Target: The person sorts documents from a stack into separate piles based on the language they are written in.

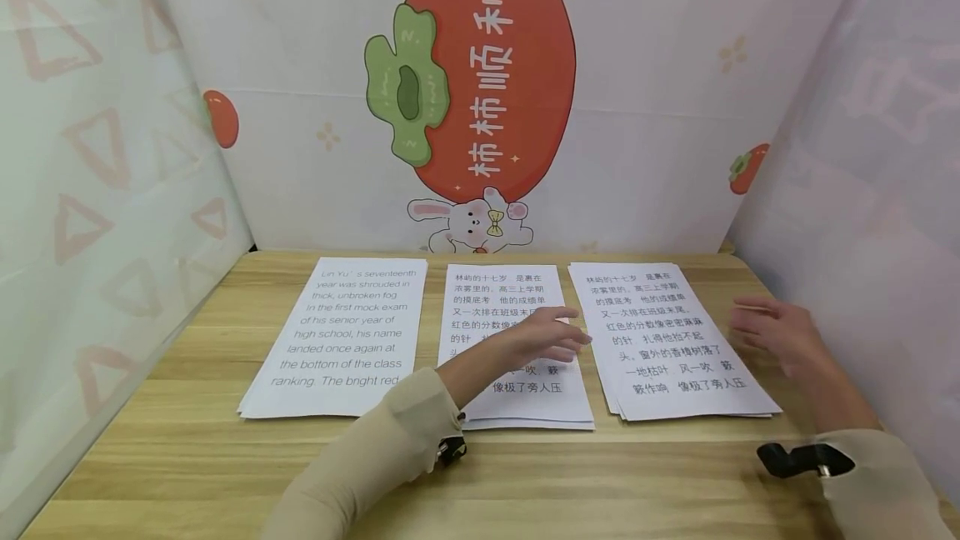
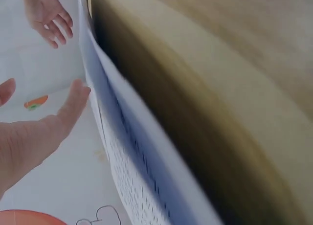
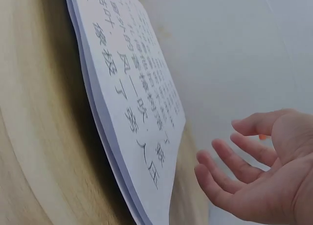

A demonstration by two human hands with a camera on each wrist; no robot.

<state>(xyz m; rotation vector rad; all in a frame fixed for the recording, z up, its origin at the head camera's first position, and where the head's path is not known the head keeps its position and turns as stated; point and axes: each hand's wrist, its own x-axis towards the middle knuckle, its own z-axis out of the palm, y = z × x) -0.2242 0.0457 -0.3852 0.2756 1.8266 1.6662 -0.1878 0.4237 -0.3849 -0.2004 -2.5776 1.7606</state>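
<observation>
Three stacks of printed paper lie side by side on the wooden table. The left stack (image 1: 352, 332) has English text; the middle stack (image 1: 517, 415) and right stack (image 1: 667, 340) carry Chinese text. My left hand (image 1: 543, 336) reaches across the middle stack, fingers extended toward the right stack's left edge and holding nothing. Beside the right stack's right edge is my right hand (image 1: 780, 332), palm facing inward, fingers loosely bent and apart from the sheets. In the right wrist view, that hand (image 3: 254, 166) shows nothing in it, near the layered paper (image 3: 132, 107).
The wooden table (image 1: 570, 482) extends in front of the stacks. A white backdrop with a large printed persimmon (image 1: 517, 65) and a rabbit stands behind, and pale side panels (image 1: 112, 148) flank the table. Each sleeved wrist has a black strap mount (image 1: 806, 458).
</observation>
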